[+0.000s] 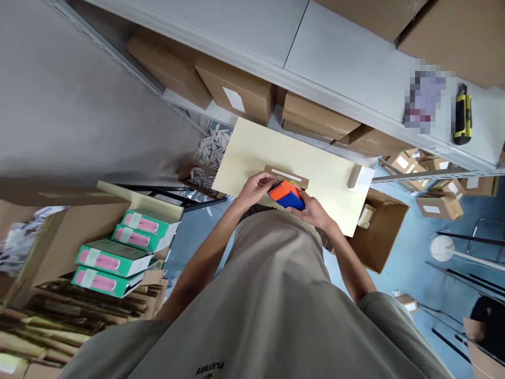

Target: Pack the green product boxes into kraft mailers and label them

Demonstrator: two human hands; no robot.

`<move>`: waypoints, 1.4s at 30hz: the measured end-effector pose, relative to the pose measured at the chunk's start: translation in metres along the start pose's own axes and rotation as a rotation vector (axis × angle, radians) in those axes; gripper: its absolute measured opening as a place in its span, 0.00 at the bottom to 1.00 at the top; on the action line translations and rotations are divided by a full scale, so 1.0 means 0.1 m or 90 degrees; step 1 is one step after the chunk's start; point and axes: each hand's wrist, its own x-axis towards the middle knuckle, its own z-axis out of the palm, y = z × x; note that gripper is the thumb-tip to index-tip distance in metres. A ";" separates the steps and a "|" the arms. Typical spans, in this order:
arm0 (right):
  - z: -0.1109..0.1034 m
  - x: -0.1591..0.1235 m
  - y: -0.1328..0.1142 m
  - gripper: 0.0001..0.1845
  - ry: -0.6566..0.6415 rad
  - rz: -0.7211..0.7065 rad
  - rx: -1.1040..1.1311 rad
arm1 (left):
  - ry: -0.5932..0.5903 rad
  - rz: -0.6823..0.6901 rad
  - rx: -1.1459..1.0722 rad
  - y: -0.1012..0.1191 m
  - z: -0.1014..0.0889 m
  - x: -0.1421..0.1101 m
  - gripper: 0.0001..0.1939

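Note:
My right hand is wrapped round the right end of an orange and blue boxy object, whose exact kind I cannot make out. At its other end is my left hand, with the fingers bent inward near the object's dark edge. Whether those fingers pinch anything is too small to tell. Just beyond the object, a flat brown cardboard box with a white strip lies on the cream tabletop, partly hidden by it.
A small white box stands at the tabletop's right end. Behind is a grey shelf with a yellow utility knife and cartons. An open carton sits at right. Green and pink boxes are stacked at left.

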 end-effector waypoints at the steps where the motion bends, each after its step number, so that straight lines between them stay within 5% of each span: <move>1: 0.00 0.01 0.00 0.29 -0.010 0.003 -0.021 | -0.001 -0.021 -0.022 -0.06 0.01 0.01 0.27; 6: 0.00 0.02 0.04 0.30 -0.055 0.019 -0.090 | -0.032 -0.108 -0.115 -0.28 0.04 -0.05 0.29; 10: -0.02 0.01 0.04 0.37 -0.084 0.033 -0.135 | -0.029 -0.079 -0.096 -0.30 0.04 -0.16 0.28; 17: -0.07 0.06 -0.11 0.33 -0.090 0.027 -0.172 | 0.100 0.010 -0.002 -0.17 0.09 -0.29 0.23; 21: -0.25 -0.01 -0.17 0.32 -0.127 0.026 -0.151 | 0.160 0.010 0.016 -0.20 -0.05 -0.30 0.25; 29: -0.68 0.15 -0.21 0.32 -0.157 0.058 -0.115 | 0.215 -0.041 -0.064 -0.56 -0.41 0.09 0.23; 42: -0.56 0.86 -0.11 0.36 -0.221 0.110 -0.046 | 0.270 -0.109 -0.092 -1.33 -0.39 0.60 0.15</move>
